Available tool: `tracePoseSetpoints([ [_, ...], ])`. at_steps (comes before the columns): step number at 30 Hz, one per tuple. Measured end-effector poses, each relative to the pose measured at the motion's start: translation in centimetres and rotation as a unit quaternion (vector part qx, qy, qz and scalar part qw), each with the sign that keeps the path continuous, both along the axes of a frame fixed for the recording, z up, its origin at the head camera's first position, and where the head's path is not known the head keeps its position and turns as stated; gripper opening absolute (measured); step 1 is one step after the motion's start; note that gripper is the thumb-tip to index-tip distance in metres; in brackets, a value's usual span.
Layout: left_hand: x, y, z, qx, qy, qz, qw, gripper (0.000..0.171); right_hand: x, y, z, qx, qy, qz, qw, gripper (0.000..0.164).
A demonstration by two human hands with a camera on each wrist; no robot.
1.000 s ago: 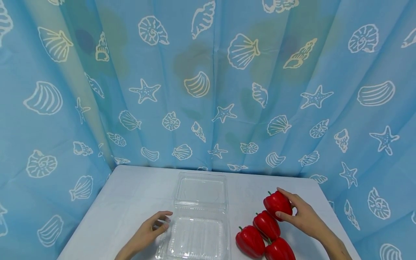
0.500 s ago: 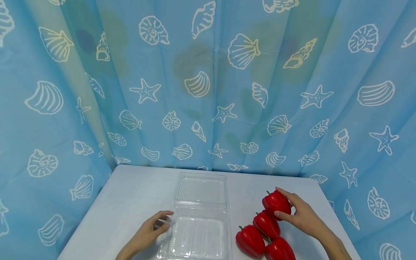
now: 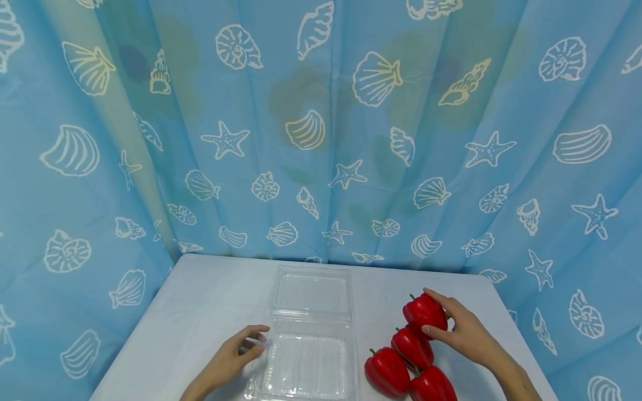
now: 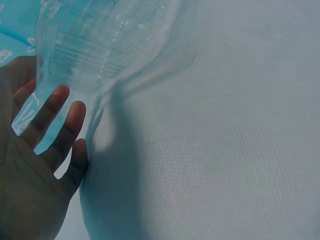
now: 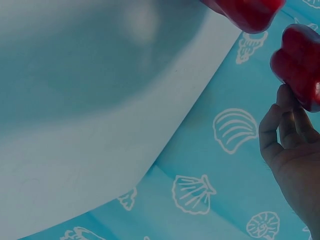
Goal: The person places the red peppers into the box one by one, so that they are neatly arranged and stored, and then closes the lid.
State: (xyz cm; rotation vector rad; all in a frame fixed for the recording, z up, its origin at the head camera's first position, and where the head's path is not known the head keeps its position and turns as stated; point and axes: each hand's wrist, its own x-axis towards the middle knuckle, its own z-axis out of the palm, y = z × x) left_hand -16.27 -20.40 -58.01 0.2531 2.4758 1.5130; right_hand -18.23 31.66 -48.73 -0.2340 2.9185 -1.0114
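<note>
Now our right grip (image 3: 465,334) clasps the farthest pepper (image 3: 422,314), left grip (image 3: 232,358) slack, empty, at nine o'clock of the box (image 3: 307,365); lifting seems due.

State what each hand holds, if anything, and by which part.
The right hand holds the farthest red pepper by the sides of its body, away from the stem. The left hand, by the clear container, appears to hold nothing.

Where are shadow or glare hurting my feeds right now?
Head view: bright, but the clear container catches small glints and blends into the white table; left wrist view: the left hand is dim, with a soft-edged shadow on the table beside it; right wrist view: the right hand is dark too, a broad blurry shadow lies across the table, and glare spots the held red pepper.
</note>
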Motion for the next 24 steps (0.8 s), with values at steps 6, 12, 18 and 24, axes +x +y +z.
tracePoseSetpoints([
  [6,-0.1,0.1,0.0,-0.002,0.005,-0.002,1.0,0.042,0.1,-0.3,0.2,-0.003,-0.003,0.003,1.0,0.096],
  [12,0.0,0.3,0.0,0.005,0.014,-0.004,0.9999,0.043,0.3,-0.6,0.3,-0.003,0.002,0.005,1.0,0.098],
  [18,0.0,0.3,-0.1,0.006,0.011,0.001,0.9999,0.043,0.1,-0.9,0.3,-0.008,0.004,0.005,1.0,0.096],
  [24,0.2,0.4,0.1,-0.001,0.008,0.003,1.0,0.042,-0.2,-1.4,0.3,-0.011,0.002,0.008,1.0,0.096],
])
